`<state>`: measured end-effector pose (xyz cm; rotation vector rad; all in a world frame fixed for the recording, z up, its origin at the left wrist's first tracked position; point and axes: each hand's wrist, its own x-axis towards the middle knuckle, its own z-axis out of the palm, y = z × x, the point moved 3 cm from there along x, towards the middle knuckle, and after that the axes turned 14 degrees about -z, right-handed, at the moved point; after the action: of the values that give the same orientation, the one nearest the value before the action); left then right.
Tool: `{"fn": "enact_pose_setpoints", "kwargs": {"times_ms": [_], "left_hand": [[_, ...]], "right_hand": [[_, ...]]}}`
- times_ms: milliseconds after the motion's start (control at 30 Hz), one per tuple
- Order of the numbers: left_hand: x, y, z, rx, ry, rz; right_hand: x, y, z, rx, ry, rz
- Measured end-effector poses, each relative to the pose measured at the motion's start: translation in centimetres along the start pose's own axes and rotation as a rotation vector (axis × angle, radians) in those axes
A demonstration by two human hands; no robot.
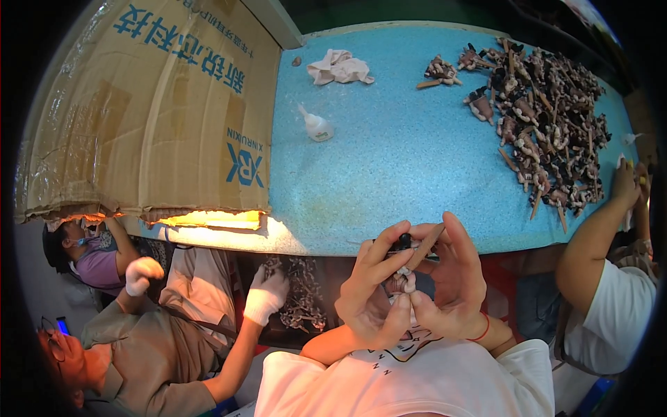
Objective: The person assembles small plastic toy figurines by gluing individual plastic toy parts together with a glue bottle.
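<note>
Close to my chest, just off the table's near edge, my left hand (pixel 372 292) and my right hand (pixel 455 281) are both closed on one small painted figurine (pixel 400 282). It has a dark head and a pale body, and a long flat brown blade-like piece (pixel 426 248) slants up from it to the right. Both thumbs press its lower end from below, while the left fingers wrap its dark top. My right index finger stands up beside the tip of the brown piece. Part of the figurine is hidden by the fingers.
Many similar figurines (pixel 535 132) lie heaped on the right of the blue table (pixel 375 174). A white squeeze bottle (pixel 318 128) and a crumpled cloth (pixel 340 67) lie farther back. A big cardboard box (pixel 153 125) fills the left. Co-workers sit on both sides; a gloved hand (pixel 267 295) reaches into more figurines.
</note>
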<state>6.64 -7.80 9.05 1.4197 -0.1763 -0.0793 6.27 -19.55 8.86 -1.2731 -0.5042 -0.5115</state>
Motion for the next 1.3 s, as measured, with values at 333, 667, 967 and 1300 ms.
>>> {"fn": "enact_pose_setpoints", "kwargs": {"times_ms": [333, 667, 967, 1300], "left_hand": [[0.2, -0.3, 0.0, 0.109, 0.019, 0.121], [0.4, -0.7, 0.0, 0.121, -0.049, 0.180], [0.3, -1.6, -0.3, -0.633, -0.149, -0.378], [-0.2, -1.8, 1.4, -1.155, -0.349, -0.771]], "right_hand": [[-0.4, 0.3, 0.1, 0.051, 0.034, 0.103], [0.4, -0.1, -0.2, 0.074, 0.037, 0.122], [1.5, -1.0, -3.0, -0.097, -0.157, 0.169], [1.3, -0.6, -2.3, 0.099, -0.298, 0.121]]}}
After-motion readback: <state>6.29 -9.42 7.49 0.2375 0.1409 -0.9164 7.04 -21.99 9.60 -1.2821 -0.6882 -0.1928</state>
